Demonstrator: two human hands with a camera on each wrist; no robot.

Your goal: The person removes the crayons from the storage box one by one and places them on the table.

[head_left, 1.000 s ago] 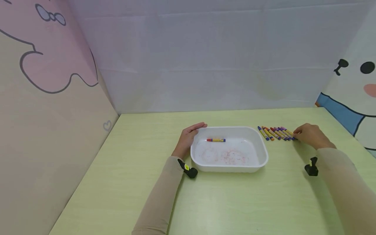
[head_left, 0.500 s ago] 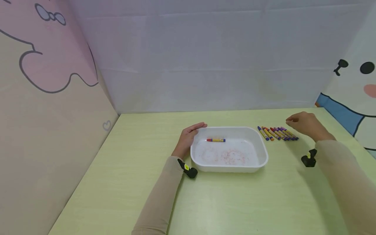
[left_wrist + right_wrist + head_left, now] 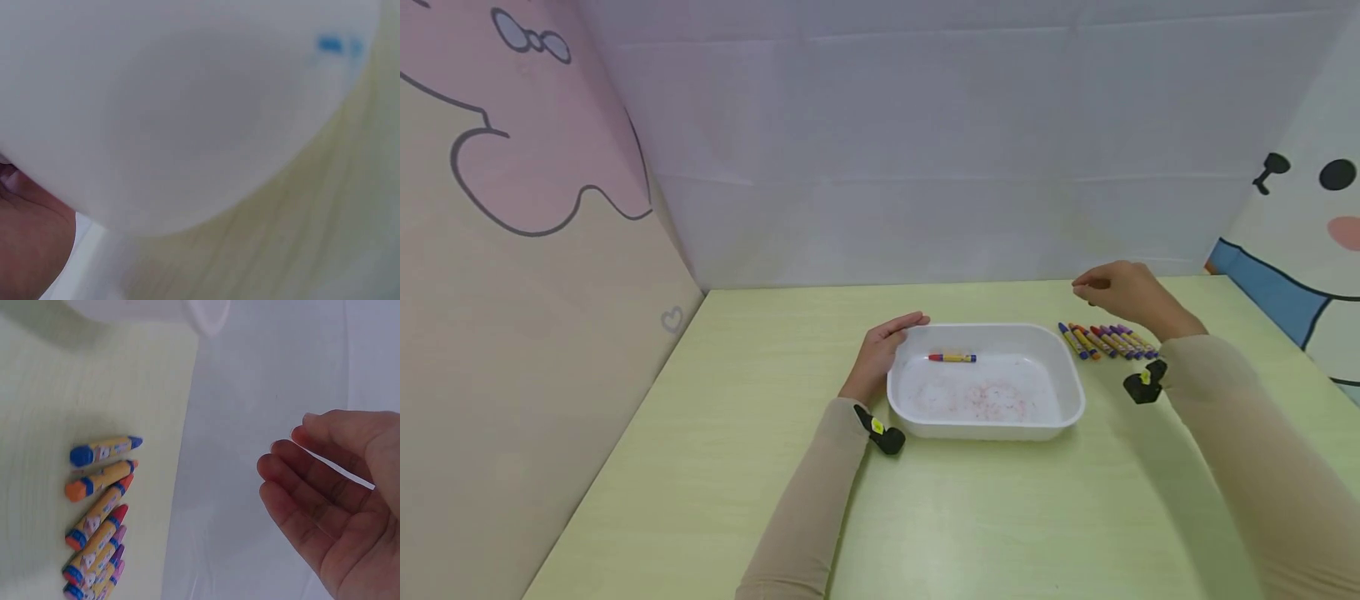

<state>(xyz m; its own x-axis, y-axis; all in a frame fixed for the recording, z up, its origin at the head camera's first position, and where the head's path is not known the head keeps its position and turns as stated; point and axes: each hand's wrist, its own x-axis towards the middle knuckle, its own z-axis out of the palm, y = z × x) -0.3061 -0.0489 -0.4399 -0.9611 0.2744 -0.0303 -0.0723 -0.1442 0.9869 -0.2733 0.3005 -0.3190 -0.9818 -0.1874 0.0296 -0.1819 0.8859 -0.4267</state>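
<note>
A white plastic tray (image 3: 985, 431) sits on the table, with a red crayon (image 3: 952, 358) in a yellow wrapper lying inside near its back wall. My left hand (image 3: 874, 358) holds the tray's back left corner, fingers around the outside; in the left wrist view the tray wall covers most of that hand. Several crayons (image 3: 1108, 342) in yellow wrappers lie side by side in a slanted row to the right of the tray. Above and behind them hovers my right hand (image 3: 1123, 292). The right wrist view shows its fingers (image 3: 300, 506) loosely bent, with nothing between them and the thumb.
The light green wood-grain table (image 3: 760, 375) runs back to a pale cloth wall (image 3: 880, 167). Printed panels stand at the left and right sides. Faint reddish smudges mark the tray floor. A black wrist camera (image 3: 1145, 383) hangs under my right sleeve.
My right hand has lifted off the right end of the crayon row and moved left and back, above the row. My left hand and the tray stay where they were.
</note>
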